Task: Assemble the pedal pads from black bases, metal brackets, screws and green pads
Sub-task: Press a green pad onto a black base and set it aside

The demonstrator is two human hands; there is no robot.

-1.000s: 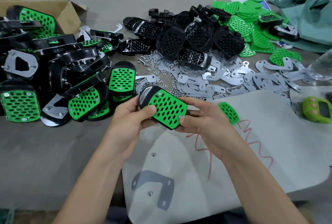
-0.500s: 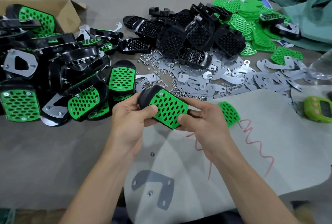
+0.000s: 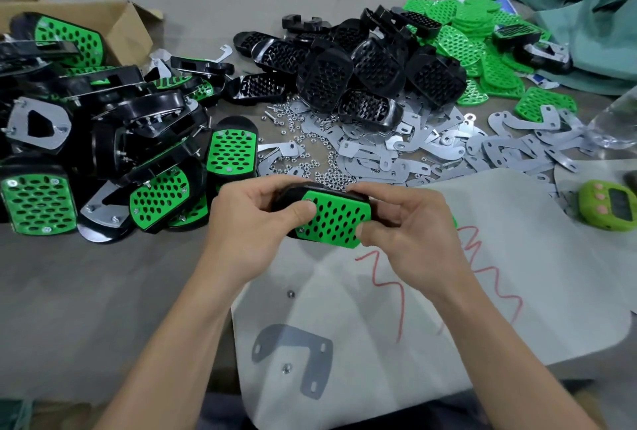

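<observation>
I hold one pedal pad (image 3: 327, 214) between my two hands. My left hand (image 3: 248, 223) grips its left end, with the fingers curled round the back and the thumb pressing on the green pad (image 3: 339, 224) next to a little screw in the corner. My right hand (image 3: 410, 223) grips the right end, with the thumb on the low right corner of the green pad. The green pad lies on top of the black base (image 3: 286, 198), holes facing up at me.

Left of my left hand is a big heap of finished pedals (image 3: 103, 147), and a cardboard box (image 3: 117, 26) is past them. Just past my fingers lie lots of tiny nuts (image 3: 310, 143) and flat metal brackets (image 3: 434, 150). Farther past those is a pile of black bases (image 3: 362, 74), then loose green pads (image 3: 475, 30) off to the right.

Under my wrists is a grey sheet (image 3: 499, 274) with a red squiggle on it. One bracket (image 3: 296, 354) lies there between my arms, with two screws (image 3: 291, 294) by it (one seems to sit in the bend of the bracket). Right of my right hand sits a green timer (image 3: 606, 211). It all rests on the bench (image 3: 103, 292).
</observation>
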